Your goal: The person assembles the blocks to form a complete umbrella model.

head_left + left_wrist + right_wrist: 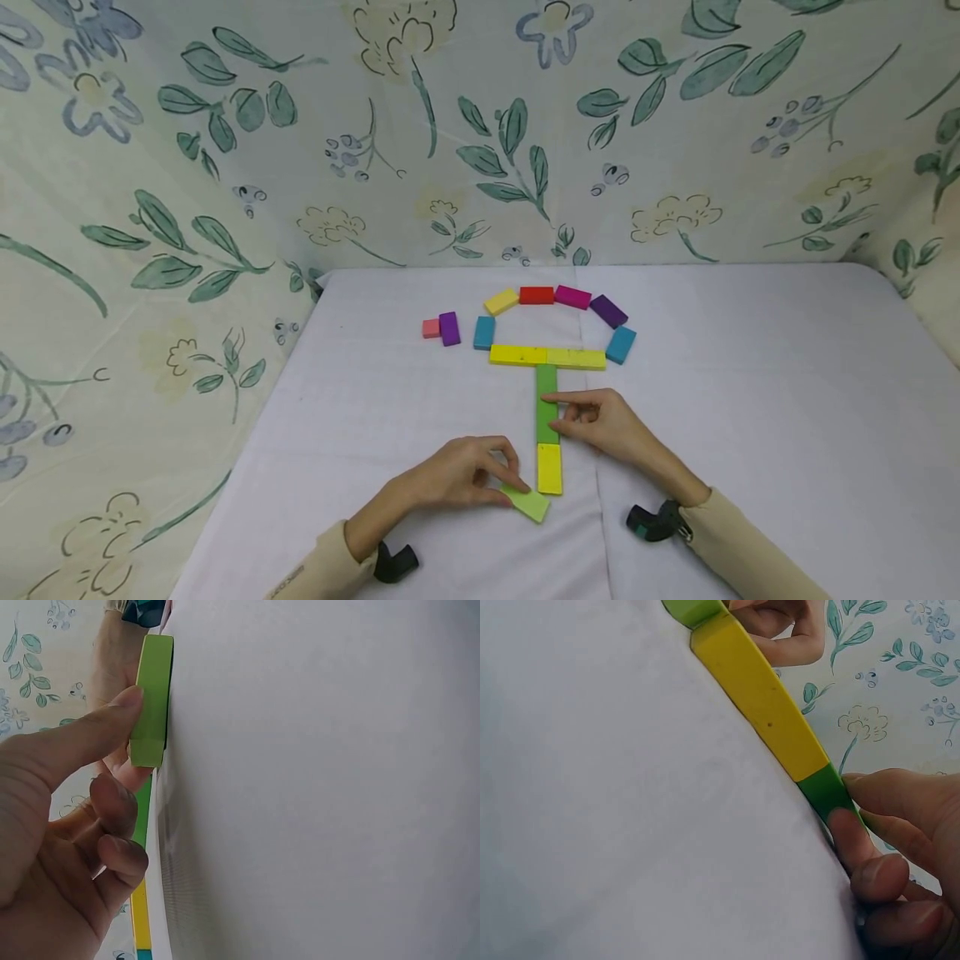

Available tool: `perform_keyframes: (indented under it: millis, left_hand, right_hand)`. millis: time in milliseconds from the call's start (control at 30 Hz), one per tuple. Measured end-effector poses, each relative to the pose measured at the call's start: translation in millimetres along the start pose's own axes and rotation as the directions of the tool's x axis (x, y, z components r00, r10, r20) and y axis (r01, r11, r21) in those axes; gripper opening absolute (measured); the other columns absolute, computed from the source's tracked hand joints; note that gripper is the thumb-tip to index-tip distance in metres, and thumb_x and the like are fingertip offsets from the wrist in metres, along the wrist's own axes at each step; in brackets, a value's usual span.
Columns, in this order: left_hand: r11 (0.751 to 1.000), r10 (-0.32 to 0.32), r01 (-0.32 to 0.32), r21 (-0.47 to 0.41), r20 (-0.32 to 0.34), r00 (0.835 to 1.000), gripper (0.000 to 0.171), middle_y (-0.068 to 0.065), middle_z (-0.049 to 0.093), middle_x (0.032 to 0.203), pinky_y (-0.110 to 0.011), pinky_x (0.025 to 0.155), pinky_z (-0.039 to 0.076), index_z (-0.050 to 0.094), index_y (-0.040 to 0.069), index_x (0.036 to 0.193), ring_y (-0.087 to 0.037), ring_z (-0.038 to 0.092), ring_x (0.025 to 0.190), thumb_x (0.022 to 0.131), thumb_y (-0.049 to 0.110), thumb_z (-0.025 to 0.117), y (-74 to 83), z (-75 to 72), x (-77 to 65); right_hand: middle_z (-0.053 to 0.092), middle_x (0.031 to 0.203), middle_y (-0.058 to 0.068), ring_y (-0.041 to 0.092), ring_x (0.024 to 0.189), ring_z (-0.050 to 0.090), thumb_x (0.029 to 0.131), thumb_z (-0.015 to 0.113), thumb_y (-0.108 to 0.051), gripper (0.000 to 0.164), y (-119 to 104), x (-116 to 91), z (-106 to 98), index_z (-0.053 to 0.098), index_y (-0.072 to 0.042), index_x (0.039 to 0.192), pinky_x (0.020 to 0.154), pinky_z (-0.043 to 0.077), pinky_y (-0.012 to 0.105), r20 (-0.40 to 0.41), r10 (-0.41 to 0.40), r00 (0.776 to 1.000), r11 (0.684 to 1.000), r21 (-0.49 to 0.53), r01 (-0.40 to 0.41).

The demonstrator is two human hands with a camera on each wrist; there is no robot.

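Note:
My left hand [471, 475] pinches a light green block [529, 505] between thumb and fingers. That block sits at a slant just below the lower end of a yellow block [550, 468]; in the left wrist view its long face is turned to the camera. My right hand [603, 423] holds the green stretch [547, 383] of the upright column with thumb and index finger, while its other fingers curl in. Directly under the green comes the yellow block, end to end with it. Across the column's top lie long yellow blocks [573, 359] in a row.
Above the row, an arch runs through blue [484, 333], yellow [501, 301], red [536, 296], magenta [573, 297], purple [609, 311] and blue [621, 345] blocks. Left of it, a small pink block [431, 328] touches a purple one [449, 328]. White cloth [765, 400] covers the table; patterned fabric [480, 125] hangs behind.

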State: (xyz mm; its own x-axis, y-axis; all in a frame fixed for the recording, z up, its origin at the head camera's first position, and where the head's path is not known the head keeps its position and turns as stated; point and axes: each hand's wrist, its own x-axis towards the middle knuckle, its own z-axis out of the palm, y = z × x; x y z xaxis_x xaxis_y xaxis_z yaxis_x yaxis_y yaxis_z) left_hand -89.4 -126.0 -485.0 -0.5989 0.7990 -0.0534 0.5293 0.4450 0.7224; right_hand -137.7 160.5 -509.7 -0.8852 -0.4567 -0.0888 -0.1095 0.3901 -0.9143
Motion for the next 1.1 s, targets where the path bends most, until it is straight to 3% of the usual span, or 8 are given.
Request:
perform_keyframes:
  millis: [767, 1100]
  left_hand:
    - [0.997, 0.023, -0.021, 0.081, -0.015, 1.000, 0.026, 0.011, 0.064, 0.102, -0.006, 0.060, 0.039, 0.082, 0.025, 0.113, 0.010, 0.041, 0.064, 0.087, 0.028, 0.084, 5.6, 2.4, -0.5]
    - [0.998, 0.025, -0.025, 0.049, -0.009, 1.000, 0.026, 0.010, 0.063, 0.103, -0.006, 0.062, 0.039, 0.082, 0.024, 0.114, 0.005, 0.045, 0.067, 0.087, 0.027, 0.084, 3.6, 1.5, -0.3]
  right_hand:
    - [0.066, 0.082, 0.007, 0.008, 0.047, 0.043, 0.092, 0.080, -0.025, 0.040, -1.9, -1.2, 1.0, 0.073, -0.015, 0.130, 0.044, 0.032, 0.020, 0.001, 0.002, 1.000, 1.000, -0.010, -0.002]
    - [0.066, 0.081, 0.006, 0.008, 0.047, 0.043, 0.092, 0.079, -0.024, 0.039, -0.4, -2.6, 2.1, 0.074, -0.014, 0.129, 0.044, 0.033, 0.020, -0.011, -0.019, 1.000, 1.000, -0.017, 0.019]
